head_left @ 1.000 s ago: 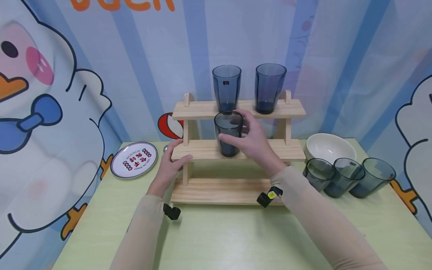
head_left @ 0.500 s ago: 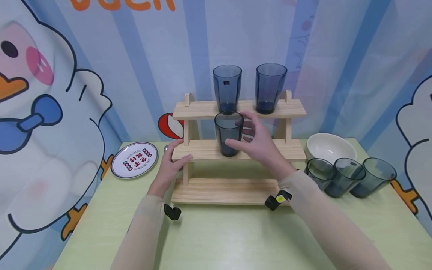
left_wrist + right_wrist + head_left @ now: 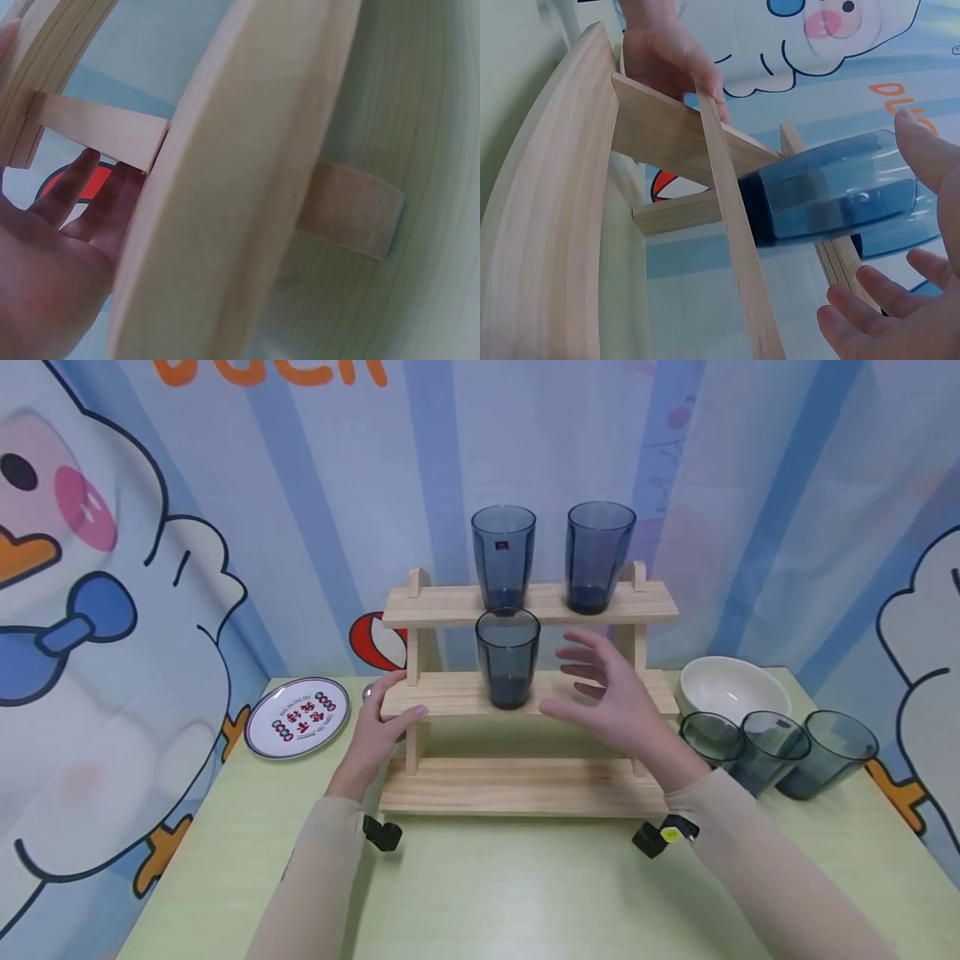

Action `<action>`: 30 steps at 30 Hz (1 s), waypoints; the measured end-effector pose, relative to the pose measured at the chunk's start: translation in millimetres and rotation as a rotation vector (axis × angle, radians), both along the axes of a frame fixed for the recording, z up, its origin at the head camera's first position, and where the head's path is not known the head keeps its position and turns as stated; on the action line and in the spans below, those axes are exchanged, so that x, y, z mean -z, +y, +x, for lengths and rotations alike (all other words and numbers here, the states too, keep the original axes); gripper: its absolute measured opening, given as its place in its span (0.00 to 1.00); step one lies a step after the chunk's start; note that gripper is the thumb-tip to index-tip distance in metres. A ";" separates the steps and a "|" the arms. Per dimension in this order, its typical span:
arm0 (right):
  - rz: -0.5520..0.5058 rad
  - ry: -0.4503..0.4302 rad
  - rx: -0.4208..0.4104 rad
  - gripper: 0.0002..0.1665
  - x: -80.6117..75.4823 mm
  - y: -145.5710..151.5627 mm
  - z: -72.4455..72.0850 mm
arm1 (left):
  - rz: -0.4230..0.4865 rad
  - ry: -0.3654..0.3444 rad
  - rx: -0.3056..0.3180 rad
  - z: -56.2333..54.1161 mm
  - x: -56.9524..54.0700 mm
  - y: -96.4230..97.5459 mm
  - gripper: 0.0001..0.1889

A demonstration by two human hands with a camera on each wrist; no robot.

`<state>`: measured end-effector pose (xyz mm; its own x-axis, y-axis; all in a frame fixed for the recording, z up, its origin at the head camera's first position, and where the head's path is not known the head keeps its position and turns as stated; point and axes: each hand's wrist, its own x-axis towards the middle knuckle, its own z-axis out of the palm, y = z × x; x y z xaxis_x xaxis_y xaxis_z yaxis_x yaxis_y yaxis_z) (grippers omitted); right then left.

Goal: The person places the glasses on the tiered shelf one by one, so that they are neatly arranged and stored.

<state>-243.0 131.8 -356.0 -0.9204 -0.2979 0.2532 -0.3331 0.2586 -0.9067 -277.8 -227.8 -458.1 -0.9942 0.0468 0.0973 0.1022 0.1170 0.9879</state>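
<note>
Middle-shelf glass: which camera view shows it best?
Head view: the middle-shelf glass shows upright from rim to base, with nothing in front. The right wrist view shows it larger but turned sideways; the left wrist view misses it.

I'm missing the base of a glass behind the right sleeve, right of the rack, and viewing cropped lettering high left of it

Head view is looking forward and down at the table
Both wrist views are facing the wooden shelf closely, sharing the left hand.
</note>
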 end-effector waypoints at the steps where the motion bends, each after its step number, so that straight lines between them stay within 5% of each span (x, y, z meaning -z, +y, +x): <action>1: 0.007 0.007 -0.002 0.53 1.1 4.3 2.0 | 0.000 0.002 0.001 -0.1 0.3 0.1 0.35; 17: 0.081 0.153 0.067 0.50 2.9 84.0 32.1 | -0.001 -0.003 0.000 -1.0 0.4 0.8 0.35; 30: 0.188 0.194 0.211 0.52 9.9 144.2 52.1 | 0.000 0.012 0.007 0.8 -0.9 0.8 0.35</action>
<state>-190.9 276.0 -365.9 -0.9067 -0.1641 0.3886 -0.4162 0.4973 -0.7612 -277.0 -227.0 -457.3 -0.9925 0.0532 0.1096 0.1152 0.1162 0.9865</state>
